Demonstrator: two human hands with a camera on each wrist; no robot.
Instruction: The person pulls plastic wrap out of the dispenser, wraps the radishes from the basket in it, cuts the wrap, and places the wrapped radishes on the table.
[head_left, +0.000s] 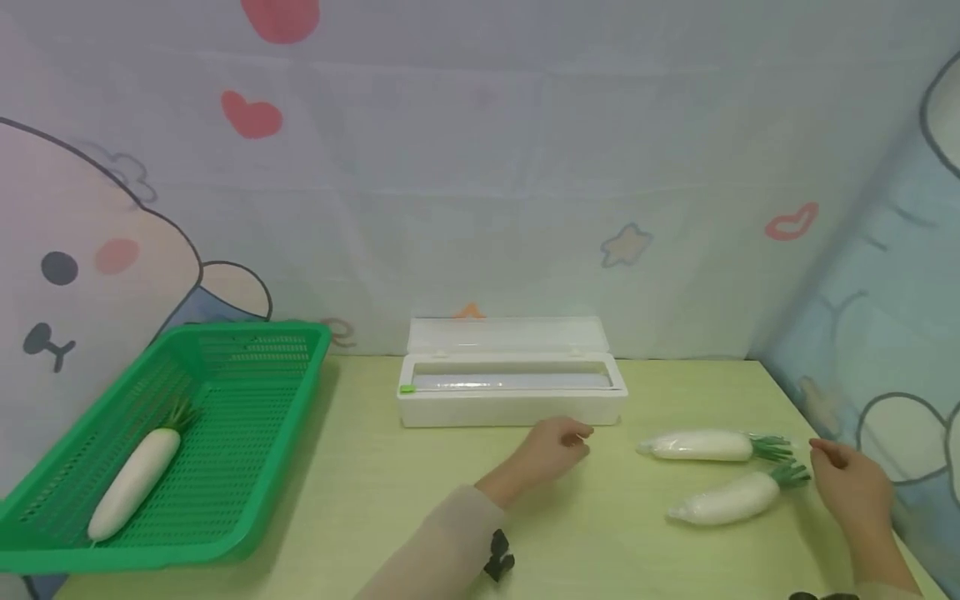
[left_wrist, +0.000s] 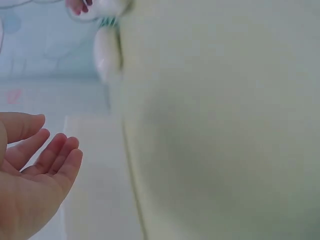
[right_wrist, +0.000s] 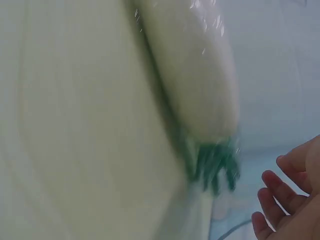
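Two white radishes lie side by side on the right of the table, the far radish (head_left: 701, 445) and the near radish (head_left: 727, 500), both with green tops and a shiny clear film around them. My right hand (head_left: 855, 487) hovers just right of their leafy ends, fingers loosely bent and holding nothing. In the right wrist view, one wrapped radish (right_wrist: 195, 70) shows close up, apart from the fingertips. My left hand (head_left: 551, 450) is in front of the white cling film dispenser (head_left: 510, 410), whose lid stands raised. Its fingers (left_wrist: 67, 162) are relaxed around nothing.
On the left stands a green plastic basket (head_left: 251, 533) with one radish (head_left: 138, 483) in it. A patterned cloth (head_left: 480, 167) hangs behind the pale yellow-green table (head_left: 360, 467), and another cloth side borders it on the right.
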